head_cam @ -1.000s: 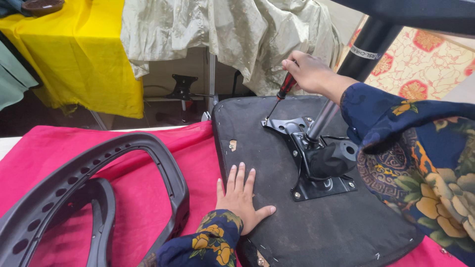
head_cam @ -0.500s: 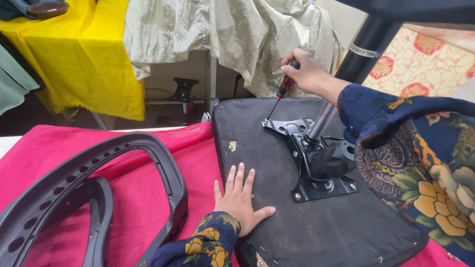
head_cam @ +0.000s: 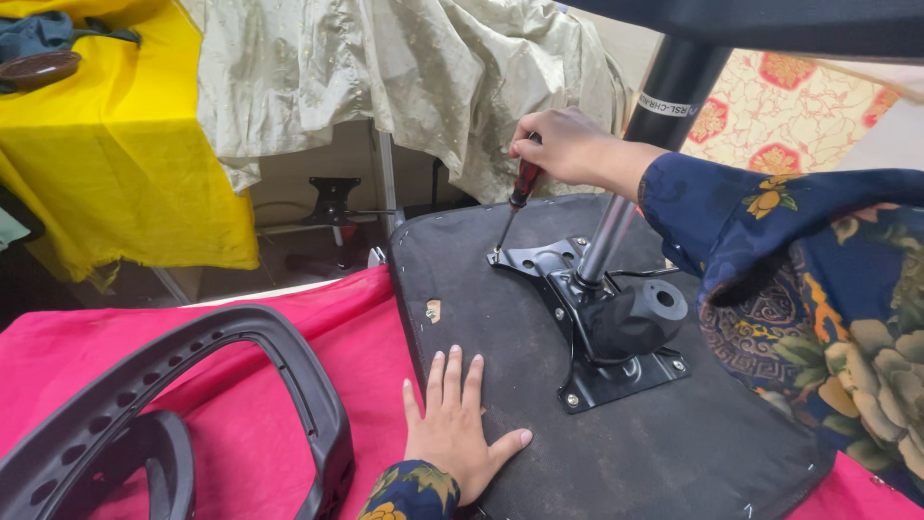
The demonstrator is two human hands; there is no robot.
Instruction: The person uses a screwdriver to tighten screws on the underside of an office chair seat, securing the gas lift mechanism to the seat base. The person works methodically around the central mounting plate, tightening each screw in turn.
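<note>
Screwdriver w/ red-black handle sits in right hand, fist tight, tip on far corner screw of black metal plate on upturned chair seat. Left hand flat, fingers wide, pressing seat. Best: keep tool straight up, push down hard, turn slow so tip won't slip.

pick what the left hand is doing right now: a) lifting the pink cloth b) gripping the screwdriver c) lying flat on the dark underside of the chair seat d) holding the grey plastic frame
c: the left hand lies palm down with fingers spread on the chair seat, while the right hand holds the screwdriver with its tip at the metal mounting plate.
</note>
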